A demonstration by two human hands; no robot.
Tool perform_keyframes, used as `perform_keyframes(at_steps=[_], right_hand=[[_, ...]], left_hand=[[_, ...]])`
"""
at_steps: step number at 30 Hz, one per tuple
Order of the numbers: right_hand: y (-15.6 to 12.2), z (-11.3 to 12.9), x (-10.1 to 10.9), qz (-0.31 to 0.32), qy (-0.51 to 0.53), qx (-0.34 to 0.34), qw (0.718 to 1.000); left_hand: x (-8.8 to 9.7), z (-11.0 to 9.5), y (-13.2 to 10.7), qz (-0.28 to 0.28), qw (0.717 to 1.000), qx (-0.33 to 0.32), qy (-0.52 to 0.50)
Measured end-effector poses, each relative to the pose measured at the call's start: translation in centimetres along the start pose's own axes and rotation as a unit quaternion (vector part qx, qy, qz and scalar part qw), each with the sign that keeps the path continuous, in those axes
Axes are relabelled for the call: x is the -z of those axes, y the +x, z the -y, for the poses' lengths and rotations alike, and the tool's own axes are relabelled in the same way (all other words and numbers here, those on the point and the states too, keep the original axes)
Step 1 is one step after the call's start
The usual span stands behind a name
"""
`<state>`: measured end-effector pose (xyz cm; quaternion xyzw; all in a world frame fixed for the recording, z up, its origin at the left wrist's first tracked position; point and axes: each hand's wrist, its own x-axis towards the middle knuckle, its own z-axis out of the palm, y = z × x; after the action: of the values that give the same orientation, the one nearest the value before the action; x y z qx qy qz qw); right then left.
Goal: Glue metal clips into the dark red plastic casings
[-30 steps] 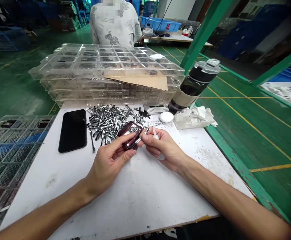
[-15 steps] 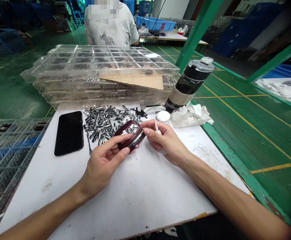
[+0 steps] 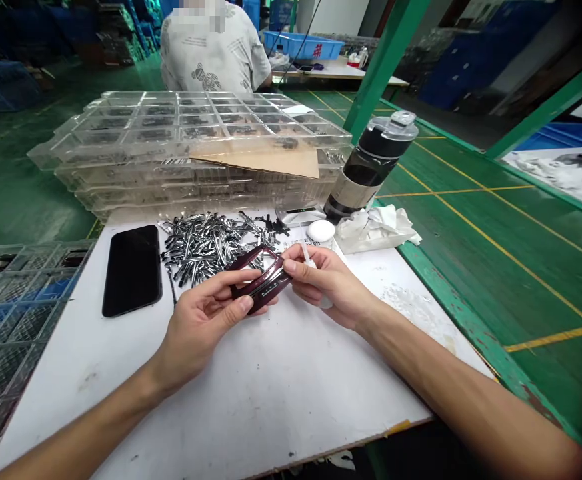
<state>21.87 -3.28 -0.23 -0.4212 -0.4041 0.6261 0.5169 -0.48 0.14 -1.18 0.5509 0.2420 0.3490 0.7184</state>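
Note:
My left hand [image 3: 193, 327] grips a glossy dark red plastic frame [image 3: 272, 288] by its left end, thumb in front and fingers behind. The frame is curved, has an opening in it and a chrome strip along its edge. At its right end, my right hand [image 3: 338, 283] pinches with thumb and forefinger; whether a small part lies between those tips is hidden. The same hand keeps a translucent white thin-tipped tool [image 3: 305, 252] among its fingers, tip upward. Just behind the frame lies a heap of slim chrome and black strips [image 3: 203, 247].
A black phone [image 3: 132, 270] lies at left. Behind the heap are stacked clear compartment trays [image 3: 195, 140] with cardboard [image 3: 265, 162]. A dark bottle [image 3: 365, 167], a white round case [image 3: 321, 231] and crumpled tissue [image 3: 378, 229] stand at right. A seated person [image 3: 213, 47] is beyond.
The dark red frame has tilted so that more of its front face, with small slots, shows. Both hands keep their hold. The whole view has shifted slightly.

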Motion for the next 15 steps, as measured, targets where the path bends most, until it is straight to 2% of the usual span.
perform_keyframes(at_steps=[5, 10, 15], right_hand=[[-0.04, 0.00, 0.00, -0.017, -0.051, 0.027, 0.998], [-0.07, 0.19, 0.10, 0.011, -0.025, 0.009, 1.000], [-0.16, 0.26, 0.18, 0.019, -0.031, 0.004, 0.999]], left_hand=[[-0.08, -0.14, -0.05, 0.003, 1.000, 0.006, 0.007], [-0.07, -0.09, -0.04, 0.005, 1.000, 0.004, -0.005], [0.20, -0.02, 0.13, -0.005, 0.999, 0.030, -0.029]])
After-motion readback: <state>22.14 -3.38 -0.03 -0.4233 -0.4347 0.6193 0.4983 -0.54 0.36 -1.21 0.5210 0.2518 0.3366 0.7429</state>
